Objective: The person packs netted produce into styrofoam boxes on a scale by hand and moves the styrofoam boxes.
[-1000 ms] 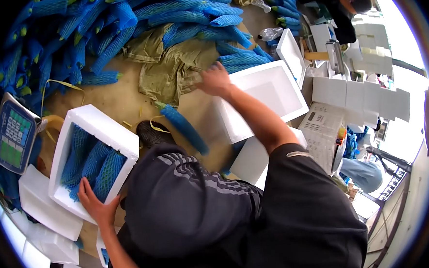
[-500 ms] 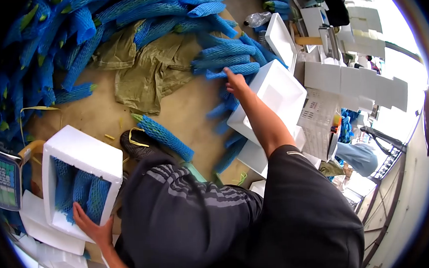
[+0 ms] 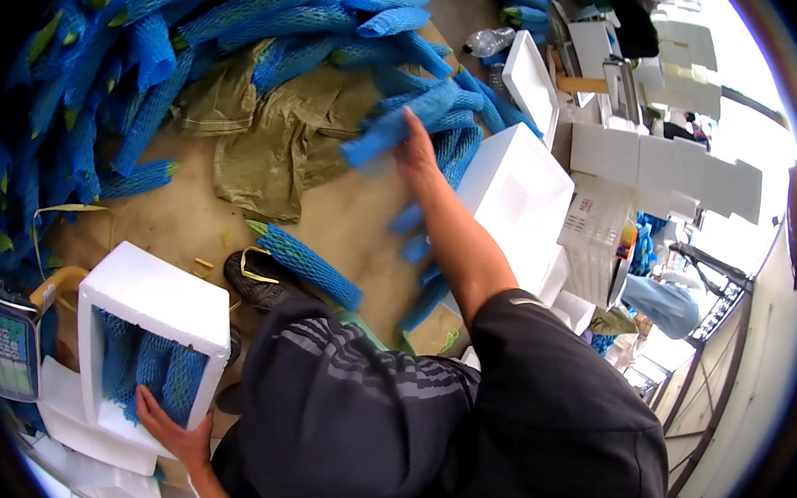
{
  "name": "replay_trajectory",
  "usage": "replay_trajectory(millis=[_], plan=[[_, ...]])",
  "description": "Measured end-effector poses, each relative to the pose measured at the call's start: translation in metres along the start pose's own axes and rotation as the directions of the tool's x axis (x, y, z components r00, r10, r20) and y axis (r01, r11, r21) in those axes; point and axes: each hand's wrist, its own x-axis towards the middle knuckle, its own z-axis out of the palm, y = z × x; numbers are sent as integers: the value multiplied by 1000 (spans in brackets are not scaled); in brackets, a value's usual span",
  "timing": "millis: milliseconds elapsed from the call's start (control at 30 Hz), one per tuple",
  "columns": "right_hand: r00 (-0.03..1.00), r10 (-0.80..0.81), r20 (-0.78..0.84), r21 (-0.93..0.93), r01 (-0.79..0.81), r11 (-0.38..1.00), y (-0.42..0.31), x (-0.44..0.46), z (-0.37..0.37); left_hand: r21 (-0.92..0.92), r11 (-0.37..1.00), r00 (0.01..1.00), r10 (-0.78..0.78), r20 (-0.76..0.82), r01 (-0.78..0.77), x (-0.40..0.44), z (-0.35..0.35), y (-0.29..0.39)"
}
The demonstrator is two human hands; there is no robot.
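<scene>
My right hand (image 3: 417, 151) is closed round a long vegetable in a blue foam net sleeve (image 3: 377, 143), slightly blurred and raised over the pile beside a white foam box. At the lower left, my left hand (image 3: 176, 432) grips the rim of another white foam box (image 3: 161, 284), its fingers reaching over the edge inside. Several blue-sleeved vegetables (image 3: 155, 363) lie side by side in that box. One more sleeved vegetable (image 3: 307, 265), its green tip showing, lies on the floor by my shoe.
A large heap of blue-sleeved vegetables (image 3: 270, 26) spreads across the back and left. An olive cloth (image 3: 272, 156) lies mid-floor. A scale (image 3: 9, 342) stands far left. At right are a white foam box (image 3: 526, 188), a lid (image 3: 531, 78) and a plastic bottle (image 3: 489, 41). A person (image 3: 634, 11) is at upper right.
My right hand has taken hold of a sleeved vegetable from the pile and moved it slightly left. My left hand stays at the foam box.
</scene>
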Motion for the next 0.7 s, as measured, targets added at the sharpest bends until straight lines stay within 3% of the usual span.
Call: replay_trajectory(millis=[67, 200, 333, 400, 433, 533, 567, 600, 667, 700], plan=[[994, -86, -69, -206, 70, 976, 17, 48, 9, 8, 1000, 1000, 7, 22, -7, 1, 0, -3], [914, -192, -357, -395, 38, 918, 11, 39, 41, 19, 1000, 999, 17, 34, -18, 0, 3, -13], [904, -271, -332, -533, 57, 844, 13, 24, 29, 35, 997, 998, 68, -6, -68, -3, 8, -19], [880, -274, -388, -615, -26, 788, -17, -40, 44, 41, 998, 998, 56, -2, -56, -3, 9, -20], [886, -276, -373, -574, 13, 819, -14, -46, 38, 33, 998, 998, 61, 4, -61, -2, 9, -22], [980, -135, -147, -198, 104, 975, -13, -95, 13, 10, 991, 989, 134, -63, -134, 1, 8, -18], [987, -119, -104, -247, 90, 965, -4, -93, -12, 4, 986, 982, 165, -90, -166, 1, 12, -16], [996, -63, -66, -243, 45, 969, -15, -133, -9, -90, 983, 987, 156, -45, -160, 6, 3, -1], [997, 77, 6, -288, -72, 955, -20, -194, 10, -75, 992, 995, 101, 5, -100, 4, -8, 7], [980, 124, 156, -352, -62, 934, -24, -215, 16, -60, 996, 997, 69, 23, -67, 5, -14, 11]])
